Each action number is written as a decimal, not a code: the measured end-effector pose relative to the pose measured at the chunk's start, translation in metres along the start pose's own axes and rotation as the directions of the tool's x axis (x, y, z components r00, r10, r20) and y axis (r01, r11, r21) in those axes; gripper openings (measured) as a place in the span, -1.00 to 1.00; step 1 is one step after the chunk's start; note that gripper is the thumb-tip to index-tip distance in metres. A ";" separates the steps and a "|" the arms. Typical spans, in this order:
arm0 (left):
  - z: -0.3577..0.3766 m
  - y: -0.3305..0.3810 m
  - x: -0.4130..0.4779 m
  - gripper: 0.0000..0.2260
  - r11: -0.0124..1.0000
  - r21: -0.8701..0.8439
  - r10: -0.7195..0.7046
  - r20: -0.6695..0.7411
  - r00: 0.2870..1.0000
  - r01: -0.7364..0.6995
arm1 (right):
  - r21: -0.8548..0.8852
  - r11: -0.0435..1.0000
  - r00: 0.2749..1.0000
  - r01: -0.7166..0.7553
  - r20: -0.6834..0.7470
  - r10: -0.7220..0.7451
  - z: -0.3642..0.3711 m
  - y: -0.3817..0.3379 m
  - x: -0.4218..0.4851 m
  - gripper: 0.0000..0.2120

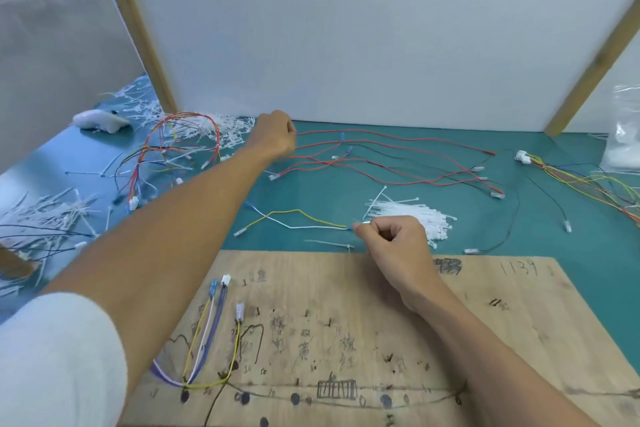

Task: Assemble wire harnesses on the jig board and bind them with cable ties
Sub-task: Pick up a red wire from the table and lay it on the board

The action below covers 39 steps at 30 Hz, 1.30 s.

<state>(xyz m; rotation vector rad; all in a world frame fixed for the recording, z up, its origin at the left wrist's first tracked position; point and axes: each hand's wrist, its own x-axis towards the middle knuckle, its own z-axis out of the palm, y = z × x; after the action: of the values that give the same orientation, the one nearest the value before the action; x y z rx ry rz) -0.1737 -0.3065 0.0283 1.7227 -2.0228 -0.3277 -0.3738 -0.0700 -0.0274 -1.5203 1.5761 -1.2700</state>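
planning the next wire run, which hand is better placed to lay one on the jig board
Right. The right hand pinches the end of the yellow and white wires beside the jig board; the left hand is stretched far back, gripping the red wires.

red wires (381,163) strewn behind, cable ties (412,215) heaped, jig board (485,322) right half bare

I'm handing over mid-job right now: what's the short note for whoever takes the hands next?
Left hand: reached out, curled at the end of the red wires; whether it grips them is hidden.
Right hand: pinches the end of the yellow-white pair, just beyond the jig board.
Cable ties: piled beside the right hand.
Done: a few wires routed at the board's left.
Left: route the remaining wires, then bind.
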 end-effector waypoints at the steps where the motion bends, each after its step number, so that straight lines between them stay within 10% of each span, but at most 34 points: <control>1: 0.006 -0.002 0.013 -0.83 1.000 0.021 -0.005 0.011 1.000 0.005 | 0.001 1.000 1.000 -0.007 0.003 0.007 0.000 0.002 0.001 -0.51; 17: 0.047 0.010 0.078 -0.76 0.955 0.289 0.060 0.010 0.998 -0.060 | -0.049 0.999 1.000 0.018 0.020 -0.017 0.001 0.007 0.003 -0.48; 24: 0.000 0.068 0.029 -0.88 0.911 -0.322 0.198 -0.209 0.958 -0.259 | -0.027 1.000 1.000 -0.003 0.028 0.004 0.000 0.007 0.005 -0.48; 30: -0.033 0.086 -0.058 -0.79 0.766 -0.451 0.368 -0.276 0.888 -0.458 | 0.178 0.975 0.991 -0.135 0.008 0.135 -0.007 -0.004 0.004 -0.49; 34: -0.054 0.077 -0.123 -0.81 0.693 -0.518 0.483 -0.182 0.856 -0.501 | 0.610 0.751 0.967 -0.253 0.131 0.219 -0.025 -0.016 0.007 -0.77; 39: -0.066 0.048 -0.185 -0.84 0.725 -0.443 0.566 -0.051 0.823 -0.527 | 0.923 0.328 0.977 -0.204 0.168 0.134 -0.069 -0.049 0.034 -0.56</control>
<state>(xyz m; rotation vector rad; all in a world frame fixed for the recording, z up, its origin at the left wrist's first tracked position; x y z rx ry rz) -0.1624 -0.1099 0.0730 0.7933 -2.1943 -0.6086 -0.4227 -0.0822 0.0494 -0.5661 0.5950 -1.5511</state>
